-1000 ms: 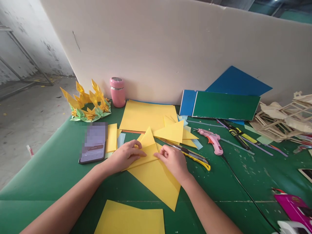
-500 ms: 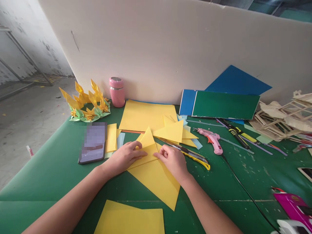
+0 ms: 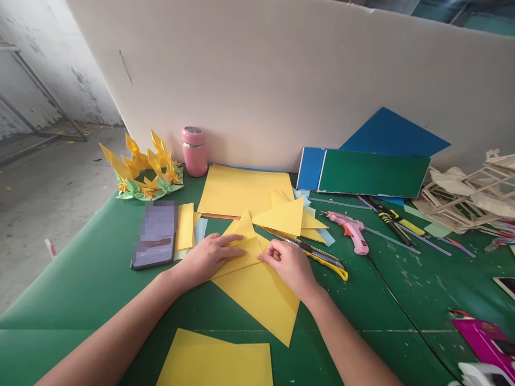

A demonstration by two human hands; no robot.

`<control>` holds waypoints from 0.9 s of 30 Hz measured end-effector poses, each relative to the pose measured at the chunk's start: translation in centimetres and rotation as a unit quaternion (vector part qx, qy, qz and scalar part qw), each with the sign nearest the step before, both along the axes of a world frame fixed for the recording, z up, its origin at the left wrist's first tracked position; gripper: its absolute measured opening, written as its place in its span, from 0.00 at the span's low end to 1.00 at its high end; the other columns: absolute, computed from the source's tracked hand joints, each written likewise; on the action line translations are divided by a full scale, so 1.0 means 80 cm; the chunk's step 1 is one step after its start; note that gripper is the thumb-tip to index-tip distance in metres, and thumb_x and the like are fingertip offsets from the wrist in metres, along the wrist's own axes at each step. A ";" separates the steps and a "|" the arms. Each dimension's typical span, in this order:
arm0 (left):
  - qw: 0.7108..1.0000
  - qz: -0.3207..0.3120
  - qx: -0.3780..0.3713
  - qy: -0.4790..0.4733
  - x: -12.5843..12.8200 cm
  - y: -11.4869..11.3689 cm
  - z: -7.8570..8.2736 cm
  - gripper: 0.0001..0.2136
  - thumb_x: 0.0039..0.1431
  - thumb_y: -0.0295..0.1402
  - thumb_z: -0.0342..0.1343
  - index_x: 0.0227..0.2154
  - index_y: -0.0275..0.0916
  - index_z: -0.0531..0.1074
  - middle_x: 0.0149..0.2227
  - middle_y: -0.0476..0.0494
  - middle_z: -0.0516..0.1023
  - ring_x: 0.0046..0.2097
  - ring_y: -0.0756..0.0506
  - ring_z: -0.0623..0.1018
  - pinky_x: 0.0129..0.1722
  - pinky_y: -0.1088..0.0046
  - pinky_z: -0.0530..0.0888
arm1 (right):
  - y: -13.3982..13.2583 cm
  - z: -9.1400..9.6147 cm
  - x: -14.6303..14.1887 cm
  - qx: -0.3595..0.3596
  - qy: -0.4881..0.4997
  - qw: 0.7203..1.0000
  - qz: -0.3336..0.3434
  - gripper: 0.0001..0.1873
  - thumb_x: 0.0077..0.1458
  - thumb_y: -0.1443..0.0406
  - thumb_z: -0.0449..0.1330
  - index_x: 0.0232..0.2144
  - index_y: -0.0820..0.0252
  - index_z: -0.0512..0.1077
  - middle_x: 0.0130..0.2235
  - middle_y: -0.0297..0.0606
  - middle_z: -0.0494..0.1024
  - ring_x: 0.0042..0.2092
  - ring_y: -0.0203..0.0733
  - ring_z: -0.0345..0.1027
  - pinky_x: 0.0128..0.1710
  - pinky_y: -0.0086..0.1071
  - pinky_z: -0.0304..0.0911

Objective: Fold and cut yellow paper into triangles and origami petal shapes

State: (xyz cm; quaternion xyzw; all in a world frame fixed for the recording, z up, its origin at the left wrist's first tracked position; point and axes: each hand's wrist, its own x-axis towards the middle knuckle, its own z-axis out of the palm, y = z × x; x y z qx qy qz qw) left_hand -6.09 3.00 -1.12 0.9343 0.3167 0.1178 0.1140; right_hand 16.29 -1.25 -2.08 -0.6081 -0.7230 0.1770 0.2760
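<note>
A yellow paper sheet [image 3: 261, 297], folded into a triangle, lies on the green table [image 3: 80, 289] in front of me. My left hand [image 3: 207, 257] rests flat on its folded top flap, fingers stretched toward the crease. My right hand [image 3: 292, 265] has curled fingers pinching the same flap's right edge. Another yellow sheet [image 3: 215, 364] lies nearer me.
A phone [image 3: 155, 236] lies left of my hands; a yellow utility knife [image 3: 322, 257] and pink glue gun [image 3: 352, 230] lie right. Behind are yellow sheets [image 3: 241, 190], a pink flask [image 3: 195, 151], paper flowers [image 3: 145, 171], blue and green boards [image 3: 370, 171], and wooden frames [image 3: 466, 198].
My left fingers have flattened out and slid a little right over the flap, pressing it lower. My right hand has barely moved.
</note>
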 end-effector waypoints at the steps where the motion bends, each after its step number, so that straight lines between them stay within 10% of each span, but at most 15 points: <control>1: 1.000 0.000 -0.003 -0.001 0.000 0.000 0.000 0.19 0.66 0.29 0.39 0.46 0.47 0.76 0.57 0.44 0.70 0.39 0.44 0.74 0.42 0.64 0.72 | 0.000 0.000 0.000 0.000 0.001 1.000 0.002 0.17 0.53 0.60 0.61 0.18 0.57 0.60 0.18 0.27 0.63 0.21 0.34 0.57 0.22 0.28 0.47; 27: 0.999 0.003 -0.033 -0.012 -0.002 0.000 -0.004 0.20 0.64 0.23 0.40 0.47 0.46 0.75 0.58 0.45 0.69 0.41 0.44 0.72 0.44 0.66 0.72 | -0.010 -0.003 0.004 0.019 0.017 1.000 0.007 0.16 0.53 0.64 0.58 0.18 0.56 0.56 0.19 0.28 0.64 0.22 0.34 0.57 0.23 0.28 0.49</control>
